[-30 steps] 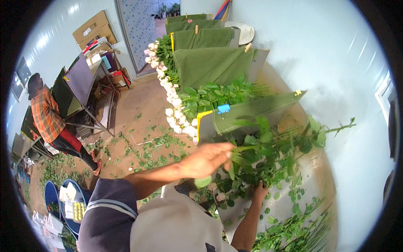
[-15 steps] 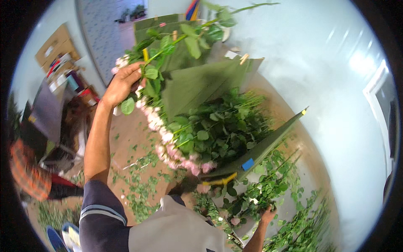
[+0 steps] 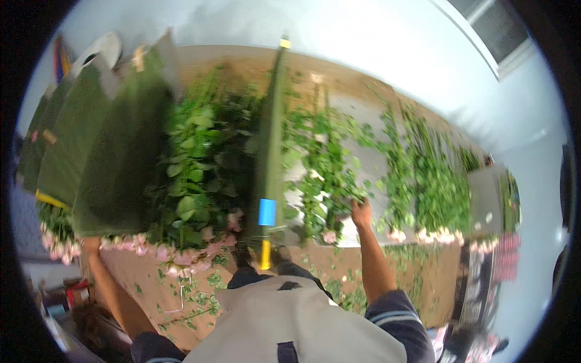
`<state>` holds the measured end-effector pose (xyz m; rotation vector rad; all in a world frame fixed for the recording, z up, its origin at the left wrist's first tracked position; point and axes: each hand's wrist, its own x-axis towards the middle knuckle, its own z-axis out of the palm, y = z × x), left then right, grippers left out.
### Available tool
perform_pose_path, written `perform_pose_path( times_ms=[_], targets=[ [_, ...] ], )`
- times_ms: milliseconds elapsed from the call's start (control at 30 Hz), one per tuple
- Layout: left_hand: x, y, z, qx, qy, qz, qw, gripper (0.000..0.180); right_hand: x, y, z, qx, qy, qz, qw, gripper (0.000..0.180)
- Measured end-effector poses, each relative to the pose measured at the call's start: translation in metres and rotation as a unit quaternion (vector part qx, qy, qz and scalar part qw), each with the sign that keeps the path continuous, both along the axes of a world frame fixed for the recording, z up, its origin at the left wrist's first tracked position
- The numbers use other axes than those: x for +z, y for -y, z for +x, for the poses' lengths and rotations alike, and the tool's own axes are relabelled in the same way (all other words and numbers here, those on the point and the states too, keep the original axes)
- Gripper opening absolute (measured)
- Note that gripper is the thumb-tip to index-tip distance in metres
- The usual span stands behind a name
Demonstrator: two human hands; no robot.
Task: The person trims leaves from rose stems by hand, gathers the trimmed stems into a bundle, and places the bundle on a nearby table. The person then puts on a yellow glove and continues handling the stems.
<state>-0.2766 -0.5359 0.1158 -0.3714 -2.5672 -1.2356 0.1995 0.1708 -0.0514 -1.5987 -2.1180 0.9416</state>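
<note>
My left hand (image 3: 92,243) reaches to the lower edge of a dark green upright panel (image 3: 121,157) at the left, beside a row of pale pink roses (image 3: 175,257). The panel and blooms hide its fingers. Over the white tabletop (image 3: 378,212), my right hand (image 3: 361,213) is next to loose leafy rose stems (image 3: 321,181). Blur hides whether its fingers grip a stem. Between the hands, an edge-on green panel (image 3: 272,139) with blue and yellow tape separates the loose stems from a thick pile of leafy roses (image 3: 196,157).
More leafy rose stems (image 3: 430,175) lie to the right, their blooms toward me. A grey panel (image 3: 487,199) stands beyond them. Fallen leaves (image 3: 348,293) litter the brown floor. The wall (image 3: 363,36) runs behind the table, with a window frame (image 3: 484,36) at upper right.
The view has swung to the right. My left hand, earlier raised with a long leafy rose stem, is now low by the green panel; that stem is no longer distinguishable. My right hand remains near the loose stems.
</note>
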Motion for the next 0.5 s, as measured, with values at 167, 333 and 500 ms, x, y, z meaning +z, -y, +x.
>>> perform_pose_path(
  times_ms=[167, 333, 500],
  targets=[
    [-0.027, 0.053, 0.153, -0.017, 0.196, 0.108, 0.975, 0.057, 0.014, 0.012, -0.032, 0.065, -0.044, 0.042, 0.996, 0.046],
    [-0.066, -0.073, 0.327, -0.044, 0.557, 0.070, 0.827, 0.037, 0.028, 0.045, -0.080, 0.127, 0.020, -0.021, 0.991, 0.059],
    [-0.060, -0.295, 0.398, -0.287, 0.442, -0.011, 0.850, 0.041, 0.031, 0.048, -0.092, 0.148, 0.018, 0.009, 0.989, 0.058]
  ],
)
